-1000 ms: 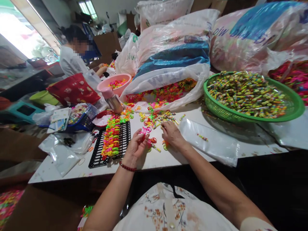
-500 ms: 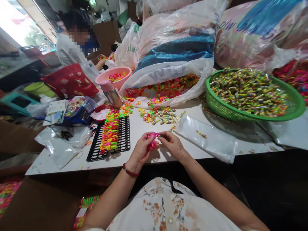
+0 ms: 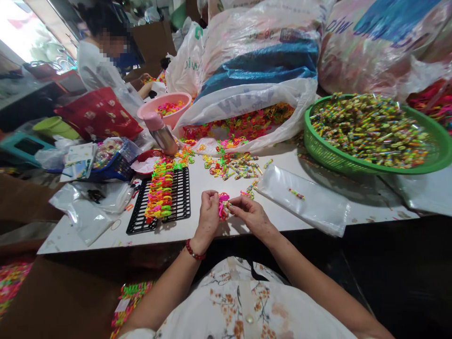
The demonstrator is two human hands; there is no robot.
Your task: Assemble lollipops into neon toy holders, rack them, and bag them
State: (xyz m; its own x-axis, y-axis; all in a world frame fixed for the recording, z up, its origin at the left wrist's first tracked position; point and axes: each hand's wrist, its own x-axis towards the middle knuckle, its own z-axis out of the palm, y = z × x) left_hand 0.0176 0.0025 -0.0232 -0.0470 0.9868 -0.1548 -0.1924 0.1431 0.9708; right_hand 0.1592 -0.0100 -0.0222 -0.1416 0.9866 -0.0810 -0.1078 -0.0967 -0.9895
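My left hand (image 3: 209, 212), with a red bead bracelet at the wrist, is closed at the table's front edge. Its fingertips grip a bright pink plastic piece (image 3: 223, 198), with some red showing below it. From the other side my right hand (image 3: 251, 215) pinches a small light-coloured piece (image 3: 229, 205) against the pink one; fingers partly hide it. Just beyond lie loose printed sticks (image 3: 243, 169) and coloured plastic pieces (image 3: 221, 151). Left of my hands, a black slotted rack (image 3: 182, 193) carries a row of bright plastic pieces (image 3: 159, 188).
A green basket (image 3: 339, 162) heaped with printed sticks stands right. Clear plastic bags (image 3: 303, 202) lie before it, one stick on top. Behind are a large open sack (image 3: 254, 70), a pink basin (image 3: 143, 112) and a flask (image 3: 164, 134). Another person (image 3: 99, 66) sits back left.
My left hand has turned more upright, and the pink piece now sits between both hands' fingertips. My right hand has shifted slightly down and left. The whole view has shifted slightly.
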